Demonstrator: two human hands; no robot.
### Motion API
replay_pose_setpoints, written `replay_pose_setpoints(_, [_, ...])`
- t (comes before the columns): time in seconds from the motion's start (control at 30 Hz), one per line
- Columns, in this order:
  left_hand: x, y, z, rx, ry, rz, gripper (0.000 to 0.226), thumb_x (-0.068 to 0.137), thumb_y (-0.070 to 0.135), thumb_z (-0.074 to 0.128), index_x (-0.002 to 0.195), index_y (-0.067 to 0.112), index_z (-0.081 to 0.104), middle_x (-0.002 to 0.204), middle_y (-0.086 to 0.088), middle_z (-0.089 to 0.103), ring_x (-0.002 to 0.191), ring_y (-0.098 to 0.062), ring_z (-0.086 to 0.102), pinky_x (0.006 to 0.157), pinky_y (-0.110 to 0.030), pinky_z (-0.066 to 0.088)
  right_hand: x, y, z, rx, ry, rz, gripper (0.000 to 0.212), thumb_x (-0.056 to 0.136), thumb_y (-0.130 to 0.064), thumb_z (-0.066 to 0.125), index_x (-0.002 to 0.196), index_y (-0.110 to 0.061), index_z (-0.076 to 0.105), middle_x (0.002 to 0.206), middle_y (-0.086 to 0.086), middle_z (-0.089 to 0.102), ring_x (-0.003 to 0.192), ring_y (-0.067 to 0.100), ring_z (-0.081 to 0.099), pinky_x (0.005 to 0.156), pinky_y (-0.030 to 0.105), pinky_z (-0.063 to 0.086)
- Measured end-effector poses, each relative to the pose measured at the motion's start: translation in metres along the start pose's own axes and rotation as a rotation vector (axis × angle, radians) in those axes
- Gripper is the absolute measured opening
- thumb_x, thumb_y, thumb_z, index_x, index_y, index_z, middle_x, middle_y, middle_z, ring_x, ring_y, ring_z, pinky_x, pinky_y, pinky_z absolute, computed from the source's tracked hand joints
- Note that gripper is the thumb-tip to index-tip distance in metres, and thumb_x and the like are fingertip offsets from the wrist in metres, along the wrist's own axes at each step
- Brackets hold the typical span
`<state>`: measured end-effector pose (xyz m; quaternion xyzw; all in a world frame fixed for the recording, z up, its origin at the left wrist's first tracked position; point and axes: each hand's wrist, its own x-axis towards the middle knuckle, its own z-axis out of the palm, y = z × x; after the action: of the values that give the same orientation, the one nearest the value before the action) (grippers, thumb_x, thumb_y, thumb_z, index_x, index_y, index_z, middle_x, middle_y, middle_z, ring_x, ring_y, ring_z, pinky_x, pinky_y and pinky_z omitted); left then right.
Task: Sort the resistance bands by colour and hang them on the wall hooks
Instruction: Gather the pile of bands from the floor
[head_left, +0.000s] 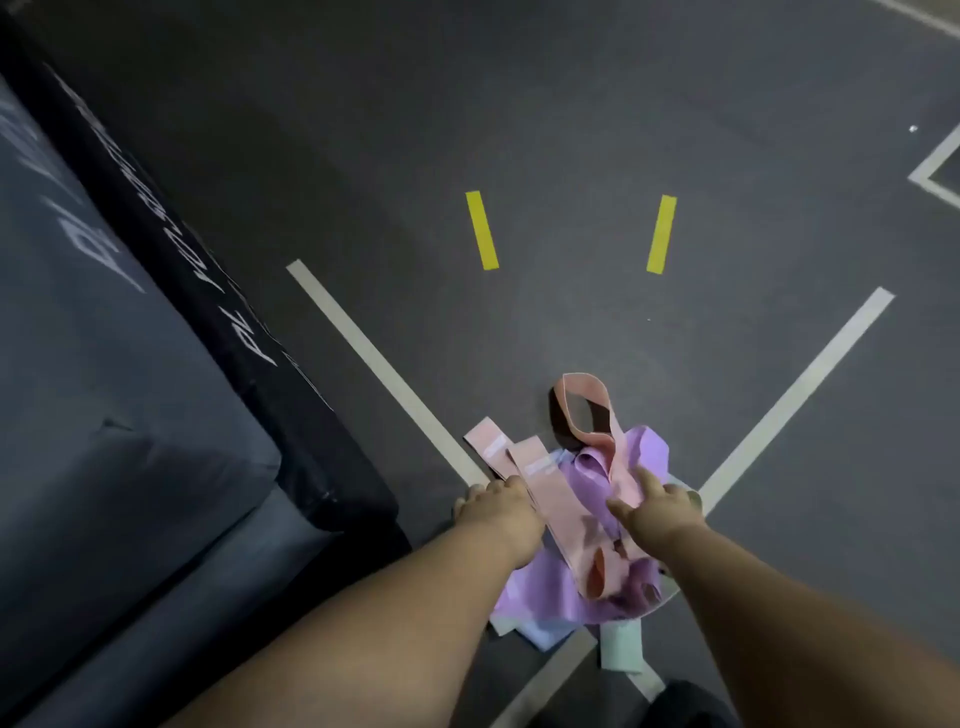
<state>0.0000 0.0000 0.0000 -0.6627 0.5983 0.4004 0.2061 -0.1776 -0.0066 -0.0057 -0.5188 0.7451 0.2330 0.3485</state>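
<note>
Dark grey floor with white tape lines and two short yellow marks. Both arms stretched forward and down over a heap of bands in the middle. Left hand palm down, fingers bent onto a flat pink band; cannot tell if gripping it. Right hand with first finger and thumb out, pinching a pink loop standing up from the heap. Underneath, purple bands, a pale blue band and a pale green band, all touching. On the left, close by, a big black mat with white letters.
</note>
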Motion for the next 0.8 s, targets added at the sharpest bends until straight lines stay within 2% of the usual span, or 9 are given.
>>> replay_pose_setpoints(0.13, [0.016, 0.0, 0.012, 0.023, -0.044, 0.01, 0.051, 0.097, 0.047, 0.038, 0.138, 0.016, 0.035, 0.146, -0.008, 0.037, 0.135, -0.029, 0.031, 0.106, -0.042, 0.027, 0.014, -0.004, 0.002, 0.063, -0.066, -0.011, 0.065, 0.101, -0.047, 0.032, 0.153, -0.02, 0.004, 0.16, 0.005, 0.009, 0.145, 0.029, 0.013, 0.115, 0.04, 0.021])
replay_pose_setpoints(0.27, [0.031, 0.007, 0.023, -0.127, -0.147, -0.028, 0.055, 0.098, 0.047, 0.035, 0.142, 0.015, 0.031, 0.156, -0.009, 0.02, 0.144, -0.028, 0.016, 0.114, -0.043, 0.024, 0.041, -0.005, 0.017, 0.121, -0.097, -0.029, 0.067, 0.098, -0.051, 0.035, 0.152, -0.017, 0.014, 0.159, 0.007, 0.017, 0.144, 0.03, 0.019, 0.114, 0.039, 0.021])
replay_pose_setpoints(0.37, [0.04, 0.014, 0.029, -0.296, -0.195, -0.076, 0.057, 0.1, 0.045, 0.033, 0.144, 0.009, 0.03, 0.152, -0.012, 0.026, 0.141, -0.026, 0.023, 0.115, -0.037, 0.023, 0.051, -0.007, 0.027, 0.269, -0.029, -0.016, 0.06, 0.093, -0.051, 0.047, 0.141, -0.019, 0.034, 0.146, 0.014, 0.04, 0.134, 0.032, 0.036, 0.108, 0.037, 0.029])
replay_pose_setpoints(0.43, [0.04, 0.019, 0.032, -0.441, -0.184, -0.144, 0.061, 0.099, 0.047, 0.034, 0.146, 0.008, 0.028, 0.151, -0.012, 0.025, 0.139, -0.026, 0.027, 0.114, -0.033, 0.024, 0.053, -0.012, 0.034, 0.39, 0.014, -0.014, 0.058, 0.091, -0.052, 0.051, 0.135, -0.018, 0.039, 0.14, 0.014, 0.047, 0.13, 0.032, 0.041, 0.106, 0.036, 0.032])
replay_pose_setpoints(0.5, [0.042, 0.021, 0.04, -0.672, -0.177, -0.202, 0.061, 0.098, 0.045, 0.041, 0.146, 0.009, 0.03, 0.147, -0.011, 0.031, 0.135, -0.026, 0.037, 0.112, -0.031, 0.029, 0.057, -0.016, 0.042, 0.436, 0.022, 0.007, 0.067, 0.091, -0.056, 0.049, 0.143, -0.016, 0.034, 0.145, 0.014, 0.043, 0.133, 0.032, 0.039, 0.108, 0.036, 0.031])
replay_pose_setpoints(0.57, [0.047, 0.025, 0.051, -0.843, -0.216, -0.225, 0.067, 0.093, 0.054, 0.042, 0.144, 0.011, 0.035, 0.144, -0.01, 0.042, 0.13, -0.027, 0.044, 0.11, -0.035, 0.035, 0.059, -0.02, 0.047, 0.383, -0.006, 0.009, 0.065, 0.093, -0.059, 0.04, 0.142, -0.017, 0.039, 0.145, 0.018, 0.042, 0.134, 0.033, 0.038, 0.109, 0.036, 0.029])
replay_pose_setpoints(0.67, [0.079, 0.022, 0.093, -0.987, -0.21, -0.312, 0.101, 0.054, 0.086, 0.032, 0.139, 0.033, 0.042, 0.136, 0.003, 0.054, 0.123, -0.026, 0.051, 0.105, -0.043, 0.038, 0.06, -0.022, 0.056, 0.394, -0.002, 0.045, 0.056, 0.093, -0.06, 0.033, 0.132, -0.024, 0.052, 0.138, 0.02, 0.042, 0.132, 0.034, 0.035, 0.11, 0.035, 0.028])
replay_pose_setpoints(0.73, [0.103, 0.023, 0.121, -1.041, -0.198, -0.353, 0.1, 0.047, 0.088, 0.027, 0.131, 0.04, 0.048, 0.128, 0.007, 0.06, 0.116, -0.024, 0.055, 0.101, -0.046, 0.04, 0.058, -0.021, 0.058, 0.433, 0.015, 0.054, 0.057, 0.092, -0.062, 0.028, 0.135, -0.03, 0.05, 0.142, 0.016, 0.036, 0.137, 0.031, 0.029, 0.112, 0.035, 0.023])
replay_pose_setpoints(0.8, [0.1, 0.03, 0.115, -1.107, -0.213, -0.36, 0.089, 0.052, 0.085, 0.029, 0.126, 0.04, 0.052, 0.123, 0.006, 0.063, 0.108, -0.023, 0.06, 0.098, -0.047, 0.044, 0.057, -0.019, 0.059, 0.504, 0.011, 0.035, 0.061, 0.094, -0.061, 0.017, 0.143, -0.031, 0.038, 0.148, 0.009, 0.033, 0.138, 0.029, 0.025, 0.112, 0.035, 0.02])
